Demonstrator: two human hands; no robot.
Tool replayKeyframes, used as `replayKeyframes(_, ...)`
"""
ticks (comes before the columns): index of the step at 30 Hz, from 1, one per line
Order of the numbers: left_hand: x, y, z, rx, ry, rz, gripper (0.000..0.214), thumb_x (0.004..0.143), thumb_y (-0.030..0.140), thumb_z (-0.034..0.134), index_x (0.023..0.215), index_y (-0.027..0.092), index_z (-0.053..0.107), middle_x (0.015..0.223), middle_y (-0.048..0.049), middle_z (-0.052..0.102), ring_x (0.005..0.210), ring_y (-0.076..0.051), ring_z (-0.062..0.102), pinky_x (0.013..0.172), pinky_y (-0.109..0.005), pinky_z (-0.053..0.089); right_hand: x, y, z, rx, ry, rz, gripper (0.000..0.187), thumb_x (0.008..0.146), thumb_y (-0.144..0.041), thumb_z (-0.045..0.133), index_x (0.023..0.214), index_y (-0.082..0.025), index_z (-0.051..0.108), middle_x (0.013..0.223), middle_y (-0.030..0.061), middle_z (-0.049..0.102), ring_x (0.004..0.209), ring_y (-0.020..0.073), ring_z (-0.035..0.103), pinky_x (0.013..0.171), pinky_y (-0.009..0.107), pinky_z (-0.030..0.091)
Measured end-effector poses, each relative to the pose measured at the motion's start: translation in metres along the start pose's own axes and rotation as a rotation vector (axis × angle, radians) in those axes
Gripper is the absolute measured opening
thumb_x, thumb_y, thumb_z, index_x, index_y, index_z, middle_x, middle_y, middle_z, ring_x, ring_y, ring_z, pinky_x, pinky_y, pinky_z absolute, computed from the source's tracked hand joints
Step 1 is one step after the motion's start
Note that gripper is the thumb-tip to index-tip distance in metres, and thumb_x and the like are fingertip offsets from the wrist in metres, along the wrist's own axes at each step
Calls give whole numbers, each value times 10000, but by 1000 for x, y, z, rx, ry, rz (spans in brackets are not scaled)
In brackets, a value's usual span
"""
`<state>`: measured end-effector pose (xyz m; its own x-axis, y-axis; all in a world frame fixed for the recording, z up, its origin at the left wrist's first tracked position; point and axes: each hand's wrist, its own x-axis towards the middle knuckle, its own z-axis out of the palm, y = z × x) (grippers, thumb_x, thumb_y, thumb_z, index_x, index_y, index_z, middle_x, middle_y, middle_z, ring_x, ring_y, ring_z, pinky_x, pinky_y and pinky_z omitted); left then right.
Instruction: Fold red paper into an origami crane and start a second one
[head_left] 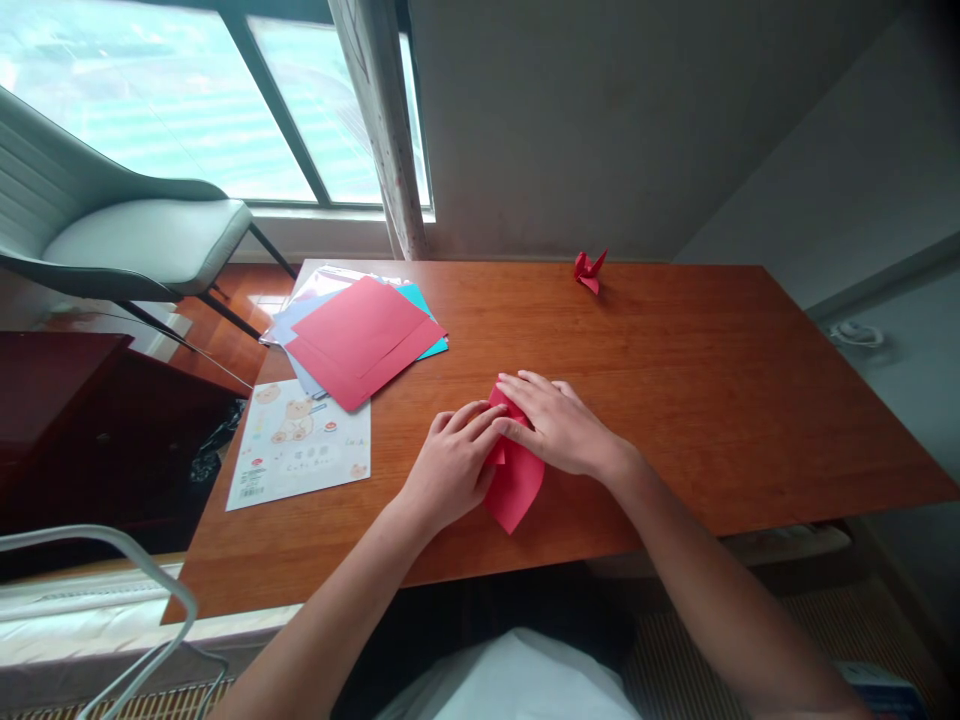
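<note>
A piece of folded red paper (pixel 517 495) lies on the wooden table in front of me, one pointed end toward my body. My left hand (pixel 454 460) grips its left side with bent fingers, the fingertips on the middle folds. From the right, my right hand (pixel 559 420) holds the upper part, fingers reaching over the far end and thumb across the middle. The two hands meet over the paper and hide much of its folding. Farther back on the table stands a small red origami crane (pixel 589 271), apart from both hands.
Red sheets (pixel 364 335) lie over blue and lilac paper at the table's back left. Nearer is a white sheet with bear drawings (pixel 300 445). The wooden table (pixel 712 400) extends to the right. A pale chair (pixel 142 240) stands by the window, and a white cable (pixel 161 580) curves at lower left.
</note>
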<state>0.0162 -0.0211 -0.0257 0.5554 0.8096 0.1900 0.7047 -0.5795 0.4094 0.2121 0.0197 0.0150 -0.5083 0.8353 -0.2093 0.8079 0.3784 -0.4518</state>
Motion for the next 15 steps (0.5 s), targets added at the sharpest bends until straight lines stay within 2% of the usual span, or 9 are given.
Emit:
replayKeyframes(5,-1,-1,0,5,3,4,541,828,81,537,1354,198,574,1379,-91,644,1366,-280,484,1019,-457,421,10,-3,-5,30,5,3,742,996,-685,248,1525,-196,426,1606,100,388,1512,320,273,1193,545,247)
replayKeyframes(8,-1,-1,0,15,-4,-3,483,862,104,530,1329,207,595,1428,-85,610,1376,-281,476,1022,-461,417,9,-3,-1,50,37,-11,709,995,-672,305,1516,-211,439,1600,107,400,1512,328,274,1191,558,254)
replayKeyframes(12,-1,0,-1,5,-4,-9,467,910,137,519,1363,236,576,1464,-65,583,1392,-266,466,1031,-452,413,-11,-1,10,110,68,-68,684,991,-621,406,1544,-221,382,1622,103,360,1527,301,247,1207,528,264)
replayKeyframes(15,-1,0,-2,-10,-1,-7,483,923,172,537,1403,226,542,1453,-83,591,1392,-266,468,1030,-447,418,-32,1,19,145,128,-89,646,984,-558,483,1533,-229,393,1570,94,450,1488,282,342,1201,497,312)
